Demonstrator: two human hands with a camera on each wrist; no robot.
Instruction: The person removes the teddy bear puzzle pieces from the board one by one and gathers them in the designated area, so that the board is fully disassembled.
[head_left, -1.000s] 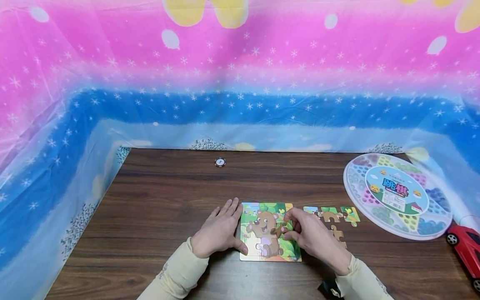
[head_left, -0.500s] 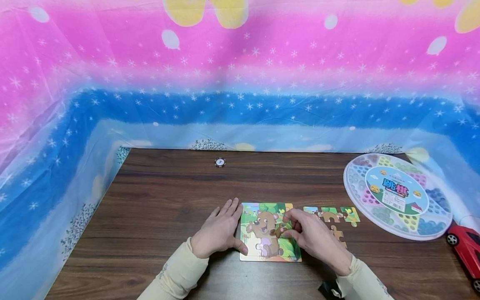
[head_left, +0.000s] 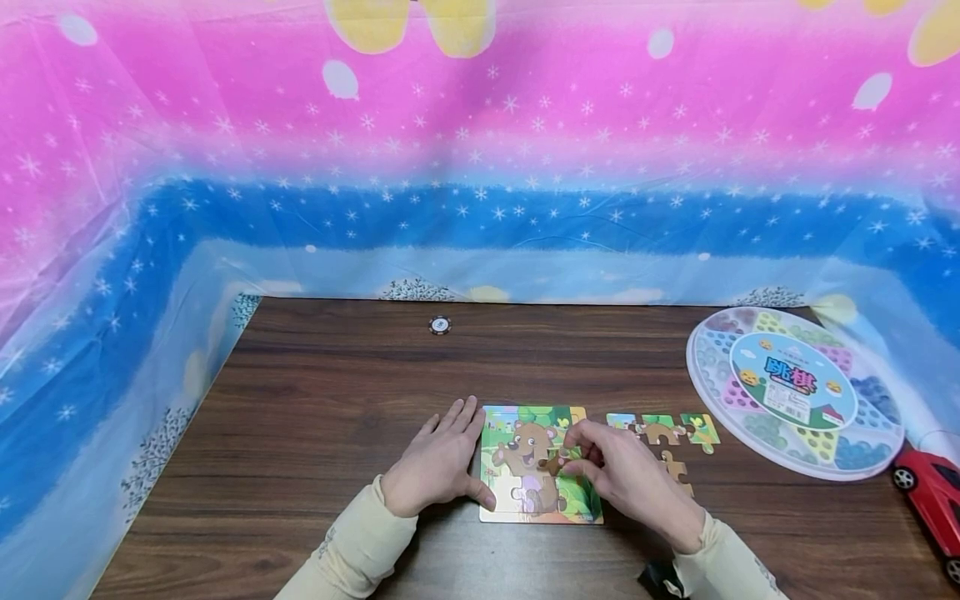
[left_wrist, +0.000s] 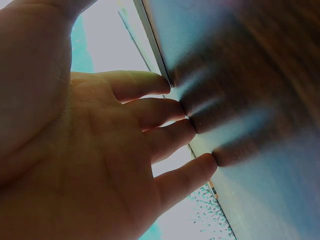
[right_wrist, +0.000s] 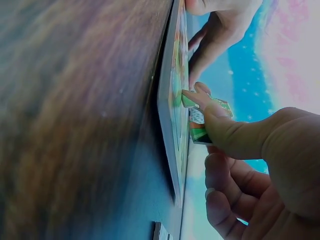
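Note:
A square bear jigsaw puzzle (head_left: 534, 517) lies on the wooden table between both hands. My left hand (head_left: 437, 463) rests along its left side, fingers stretched out with the tips on the tabletop. The left thumb lies on the puzzle's lower left corner. Between thumb and fingers, my right hand (head_left: 633, 479) pinches a brown-and-green puzzle piece (right_wrist: 201, 134). That piece is tilted over the right part of the puzzle, close to its surface; the right wrist view cannot settle whether it touches. Several loose puzzle pieces (head_left: 660, 431) lie right of the board, one partly hidden by the right hand.
A round Chinese checkers set (head_left: 795, 393) with a clear lid lies at the right. Beside it stands a red toy car (head_left: 933, 508). A poker chip (head_left: 440, 325) lies near the back edge. Something black (head_left: 662, 577) shows at the right wrist. Patterned cloth surrounds the table.
The right hand shifts very slightly left over the puzzle with the piece still pinched. My left hand stays in place.

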